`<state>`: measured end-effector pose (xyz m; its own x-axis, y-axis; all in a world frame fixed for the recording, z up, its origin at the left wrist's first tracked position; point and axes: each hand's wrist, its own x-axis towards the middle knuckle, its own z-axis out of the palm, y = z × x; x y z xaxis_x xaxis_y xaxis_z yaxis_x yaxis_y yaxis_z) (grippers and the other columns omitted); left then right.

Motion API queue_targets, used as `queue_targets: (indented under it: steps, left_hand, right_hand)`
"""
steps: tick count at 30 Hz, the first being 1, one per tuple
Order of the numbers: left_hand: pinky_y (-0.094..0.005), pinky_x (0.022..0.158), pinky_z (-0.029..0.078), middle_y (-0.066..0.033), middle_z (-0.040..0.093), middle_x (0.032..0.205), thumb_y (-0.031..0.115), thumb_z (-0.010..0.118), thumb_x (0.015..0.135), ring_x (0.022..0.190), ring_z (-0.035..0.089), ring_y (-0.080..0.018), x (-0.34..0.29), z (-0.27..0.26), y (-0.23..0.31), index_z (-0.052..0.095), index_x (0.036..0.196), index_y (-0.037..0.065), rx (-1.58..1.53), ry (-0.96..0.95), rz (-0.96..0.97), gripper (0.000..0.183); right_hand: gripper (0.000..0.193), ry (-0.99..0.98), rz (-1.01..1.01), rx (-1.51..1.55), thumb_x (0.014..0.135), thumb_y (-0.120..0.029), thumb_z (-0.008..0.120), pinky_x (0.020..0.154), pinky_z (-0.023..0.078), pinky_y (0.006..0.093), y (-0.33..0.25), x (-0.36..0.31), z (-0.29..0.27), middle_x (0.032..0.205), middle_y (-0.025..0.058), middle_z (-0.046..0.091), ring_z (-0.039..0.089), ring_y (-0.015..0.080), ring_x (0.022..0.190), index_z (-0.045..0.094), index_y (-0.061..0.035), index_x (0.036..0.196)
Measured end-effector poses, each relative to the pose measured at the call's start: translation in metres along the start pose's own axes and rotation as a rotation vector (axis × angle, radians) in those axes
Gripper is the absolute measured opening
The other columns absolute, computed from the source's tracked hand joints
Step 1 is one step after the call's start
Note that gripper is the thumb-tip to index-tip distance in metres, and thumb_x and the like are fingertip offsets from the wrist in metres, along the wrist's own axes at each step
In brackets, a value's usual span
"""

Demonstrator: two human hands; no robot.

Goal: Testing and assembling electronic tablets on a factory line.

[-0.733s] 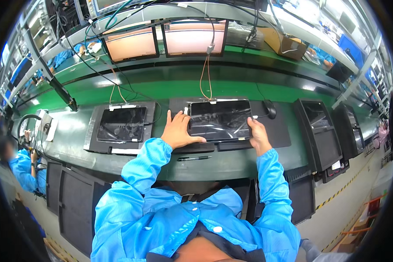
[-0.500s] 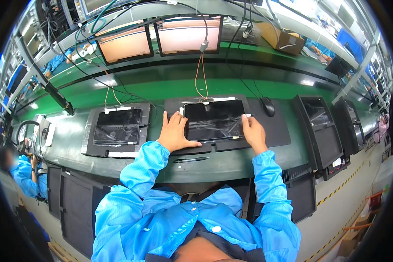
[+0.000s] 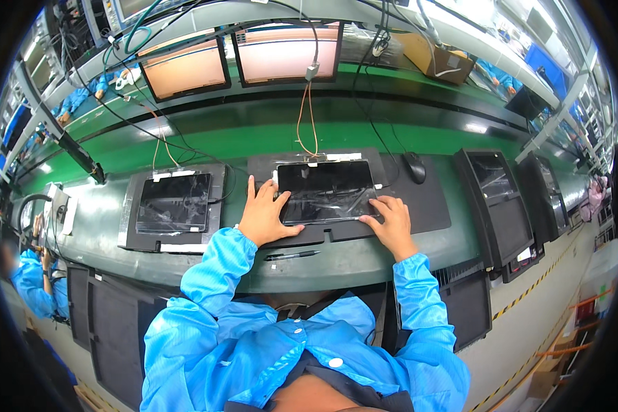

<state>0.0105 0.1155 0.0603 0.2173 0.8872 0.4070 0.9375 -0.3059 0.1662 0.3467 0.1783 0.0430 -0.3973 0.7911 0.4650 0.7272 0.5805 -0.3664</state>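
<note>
A black, glossy display panel (image 3: 329, 189) under wrinkled clear film lies on a dark pad (image 3: 419, 206) in front of me. White tape runs along its far edge, where a pair of orange wires (image 3: 299, 127) comes down. My left hand (image 3: 261, 214) is spread at the panel's left side, fingertips at its left edge and thumb along the near edge. At the near right corner rests my right hand (image 3: 391, 225), its thumb and fingers apart and touching the panel's edges. Neither hand is wrapped round anything.
A second wired panel (image 3: 175, 202) lies to the left. Near the bench's front edge is a black pen (image 3: 292, 255). A mouse (image 3: 413, 168) and black trays (image 3: 511, 230) are at the right. Two lit monitors (image 3: 288, 55) stand behind. A person in blue (image 3: 38, 281) sits far left.
My right hand has slid from the panel's right edge down to its near right corner, and its fingers have spread. The left hand stays at the left edge. The whole view has shifted slightly.
</note>
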Motion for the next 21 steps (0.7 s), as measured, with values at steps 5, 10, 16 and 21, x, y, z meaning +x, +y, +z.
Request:
queue_targets:
  steps: [5, 10, 16, 21]
  left_hand:
    - [-0.0647, 0.120, 0.012, -0.0252, 0.061, 0.123, 0.062, 0.078, 0.067, 0.131, 0.049, -0.0375, -0.002, 0.005, -0.002, 0.068, 0.121, 0.001, 0.001, 0.008, -0.006, 0.082]
    - [-0.0650, 0.120, 0.010, -0.0236, 0.062, 0.125, 0.065, 0.073, 0.070, 0.132, 0.049, -0.0356, -0.003, 0.000, -0.001, 0.068, 0.121, -0.001, 0.108, -0.004, 0.034, 0.083]
    - [-0.0661, 0.119, 0.012, -0.0208, 0.056, 0.130, 0.047, 0.071, 0.082, 0.138, 0.042, -0.0369, -0.017, -0.005, 0.018, 0.065, 0.118, 0.001, 0.120, 0.055, 0.040, 0.059]
    - [-0.0418, 0.077, 0.050, -0.0109, 0.062, 0.090, 0.015, 0.077, 0.077, 0.088, 0.061, -0.0303, -0.087, -0.014, 0.053, 0.064, 0.085, 0.004, -0.463, 0.327, 0.083, 0.019]
  right_hand:
    - [0.045, 0.178, -0.062, -0.050, 0.076, -0.030, 0.083, 0.089, 0.044, 0.0404, -0.007, -0.010, 0.008, 0.118, 0.0095, 0.064, 0.058, 0.0295, 0.106, 0.071, -0.0068, 0.113]
    - [0.046, 0.207, -0.067, -0.070, 0.076, -0.033, 0.083, 0.091, 0.043, 0.0416, -0.006, -0.013, 0.020, 0.117, 0.0092, 0.063, 0.057, 0.0295, 0.107, 0.070, -0.0070, 0.113]
    - [0.050, 0.285, 0.032, -0.072, 0.087, -0.030, 0.070, 0.100, 0.041, 0.0463, 0.002, -0.012, 0.034, 0.126, 0.0187, 0.060, 0.054, 0.0373, 0.117, 0.061, -0.0013, 0.128]
    - [0.039, 0.549, 0.485, 0.311, 0.105, -0.028, 0.050, 0.096, 0.048, 0.0407, 0.055, -0.020, 0.046, 0.119, 0.0182, 0.066, 0.062, 0.0309, 0.109, 0.062, 0.0034, 0.124]
